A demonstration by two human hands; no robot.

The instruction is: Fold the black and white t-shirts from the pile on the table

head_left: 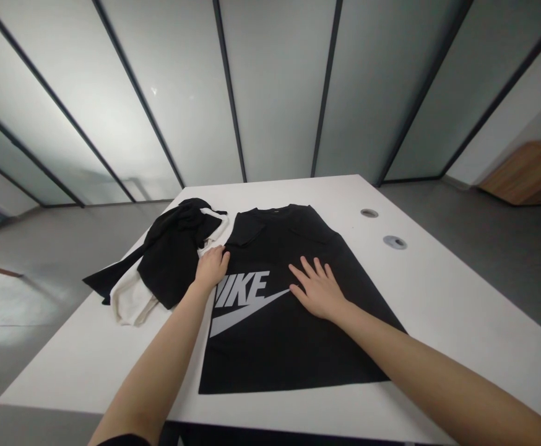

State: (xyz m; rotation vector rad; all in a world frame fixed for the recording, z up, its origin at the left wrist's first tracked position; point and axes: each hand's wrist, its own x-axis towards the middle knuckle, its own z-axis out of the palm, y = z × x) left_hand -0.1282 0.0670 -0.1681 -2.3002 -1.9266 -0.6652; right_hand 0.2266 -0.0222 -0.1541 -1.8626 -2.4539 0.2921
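A black T-shirt [293, 347] lies flat with its collar at the far side and a grey NIKE print across it. The print is cut off at the shirt's left edge, which looks folded under. At that edge, just below the sleeve, my left hand [212, 267] has its fingers bent and close together on the cloth; their tips are partly hidden. My right hand [319, 290] rests palm down on the middle of the shirt, fingers spread, beside the tip of the grey swoosh.
Left of the shirt, a loose heap of black clothing [171, 260] and white clothing [134, 300] overhangs the edge of the white table [442, 310]. Two round cable holes are set into the tabletop at the right. Frosted glass panels [275, 87] stand behind the table.
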